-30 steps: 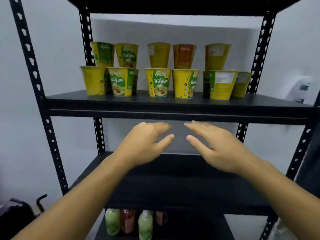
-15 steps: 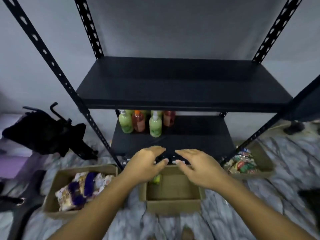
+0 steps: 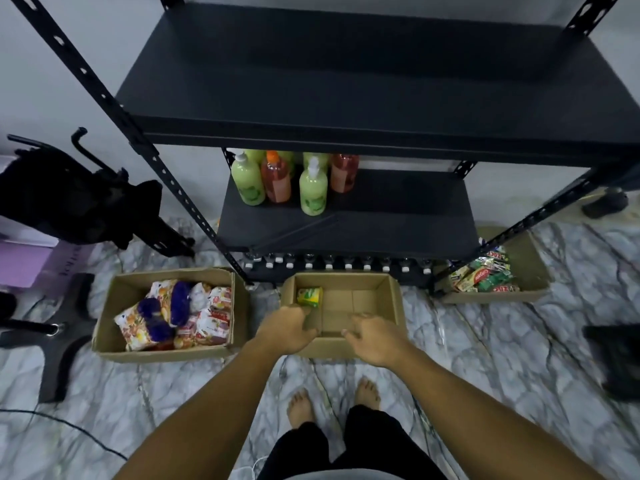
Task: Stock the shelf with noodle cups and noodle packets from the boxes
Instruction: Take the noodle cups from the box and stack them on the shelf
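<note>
Fingers point(image 3: 299, 312) loosely bent, empty | left hand point(image 3: 287, 328), right hand point(image 3: 376, 337) over box point(image 3: 349, 299) | noodle cup point(image 3: 309, 296) on side, heading unclear

head cam | looks steeply down | shelf point(image 3: 363, 109) ahead | floor point(image 3: 485, 358) below

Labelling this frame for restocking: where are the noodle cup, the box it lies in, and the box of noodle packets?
noodle cup point(image 3: 309, 296): head view, yellow-green side.
middle cardboard box point(image 3: 346, 301): head view, bare floor.
box of noodle packets point(image 3: 156, 355): head view, front wall.

Green and orange bottles point(image 3: 313, 188) stand clustered; a black bag point(image 3: 69, 199) sits far left.
</note>
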### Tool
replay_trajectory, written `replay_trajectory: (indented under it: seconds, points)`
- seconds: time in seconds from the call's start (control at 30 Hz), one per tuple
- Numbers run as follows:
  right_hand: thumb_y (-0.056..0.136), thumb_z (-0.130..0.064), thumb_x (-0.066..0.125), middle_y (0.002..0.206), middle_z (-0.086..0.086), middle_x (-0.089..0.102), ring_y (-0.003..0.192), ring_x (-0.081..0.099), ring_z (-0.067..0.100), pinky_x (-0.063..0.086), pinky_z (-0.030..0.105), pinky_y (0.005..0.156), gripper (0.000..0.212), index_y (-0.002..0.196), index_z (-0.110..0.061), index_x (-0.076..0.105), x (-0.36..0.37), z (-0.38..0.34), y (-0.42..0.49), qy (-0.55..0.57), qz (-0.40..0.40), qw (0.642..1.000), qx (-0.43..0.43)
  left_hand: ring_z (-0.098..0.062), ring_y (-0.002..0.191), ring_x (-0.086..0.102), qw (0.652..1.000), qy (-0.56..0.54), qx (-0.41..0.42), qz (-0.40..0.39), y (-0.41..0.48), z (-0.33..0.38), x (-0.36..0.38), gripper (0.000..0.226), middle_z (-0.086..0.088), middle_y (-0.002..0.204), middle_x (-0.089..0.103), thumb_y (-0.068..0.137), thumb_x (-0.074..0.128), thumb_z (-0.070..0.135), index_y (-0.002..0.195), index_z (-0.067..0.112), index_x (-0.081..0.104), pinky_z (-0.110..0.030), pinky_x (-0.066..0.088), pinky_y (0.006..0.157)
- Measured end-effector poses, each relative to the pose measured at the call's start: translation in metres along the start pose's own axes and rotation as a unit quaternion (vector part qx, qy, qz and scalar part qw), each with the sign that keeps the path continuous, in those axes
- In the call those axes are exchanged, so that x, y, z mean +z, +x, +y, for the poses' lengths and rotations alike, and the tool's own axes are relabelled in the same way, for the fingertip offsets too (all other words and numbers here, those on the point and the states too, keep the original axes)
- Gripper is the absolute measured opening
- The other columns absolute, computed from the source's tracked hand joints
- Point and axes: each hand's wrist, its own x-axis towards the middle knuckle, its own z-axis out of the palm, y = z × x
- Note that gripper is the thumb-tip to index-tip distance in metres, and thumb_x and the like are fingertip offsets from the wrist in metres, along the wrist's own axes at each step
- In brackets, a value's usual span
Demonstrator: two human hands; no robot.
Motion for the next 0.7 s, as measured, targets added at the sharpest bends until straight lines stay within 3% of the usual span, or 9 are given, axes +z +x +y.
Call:
replay_trajectory:
  seconds: [0.1, 0.4, 0.53, 0.6, 0.7]
  points:
    - [0.105, -0.05, 0.036, 0.158, 0.006, 0.042, 0.138, 0.047, 0.028, 0.045, 0.035, 0.104, 0.06, 0.157, -0.019, 0.037, 0.012, 0.006, 0.016, 0.002, -0.022, 1.0, 0.003, -0.032, 0.121, 0.06, 1.0, 0.011, -0.012, -0.018, 0.016, -0.005, 0.008, 0.064, -0.013, 0.135, 0.062, 0.094, 0.053, 0.059, 0.135, 0.011, 0.058, -0.044, 0.052, 0.098]
    - [0.105, -0.05, 0.038, 0.157, 0.009, 0.044, 0.137, 0.049, 0.029, 0.046, 0.041, 0.107, 0.061, 0.158, -0.021, 0.034, 0.045, 0.032, 0.083, 0.061, -0.046, 0.997, 0.029, -0.033, 0.126, 0.055, 0.999, 0.01, -0.017, -0.026, 0.076, -0.032, 0.04, 0.059, -0.012, 0.141, 0.055, 0.099, 0.055, 0.051, 0.143, 0.013, 0.05, -0.048, 0.05, 0.102]
    - [0.105, -0.051, 0.04, 0.157, 0.009, 0.043, 0.14, 0.044, 0.03, 0.04, 0.04, 0.112, 0.06, 0.157, -0.023, 0.036, 0.08, 0.049, 0.146, 0.12, -0.04, 0.991, 0.05, -0.031, 0.117, 0.061, 0.999, 0.008, -0.04, -0.022, 0.139, -0.051, 0.078, 0.066, -0.011, 0.132, 0.062, 0.088, 0.053, 0.06, 0.135, 0.015, 0.057, -0.046, 0.054, 0.095]
    - [0.105, -0.05, 0.039, 0.154, 0.01, 0.047, 0.139, 0.046, 0.031, 0.041, 0.041, 0.111, 0.057, 0.153, -0.02, 0.042, 0.102, 0.061, 0.186, 0.149, -0.043, 0.986, 0.055, -0.031, 0.113, 0.064, 0.998, 0.004, -0.052, -0.016, 0.185, -0.068, 0.105, 0.075, -0.01, 0.129, 0.064, 0.078, 0.044, 0.067, 0.132, 0.016, 0.059, -0.044, 0.055, 0.091]
    - [0.104, -0.047, 0.038, 0.131, 0.01, 0.063, 0.122, 0.057, 0.034, 0.047, 0.045, 0.104, 0.042, 0.129, -0.02, 0.058, 0.148, 0.088, 0.252, 0.184, -0.051, 0.98, 0.05, -0.032, 0.115, 0.062, 0.999, 0.001, -0.052, -0.011, 0.251, -0.094, 0.143, 0.062, -0.01, 0.134, 0.061, 0.09, 0.05, 0.057, 0.138, 0.017, 0.053, -0.04, 0.052, 0.089]
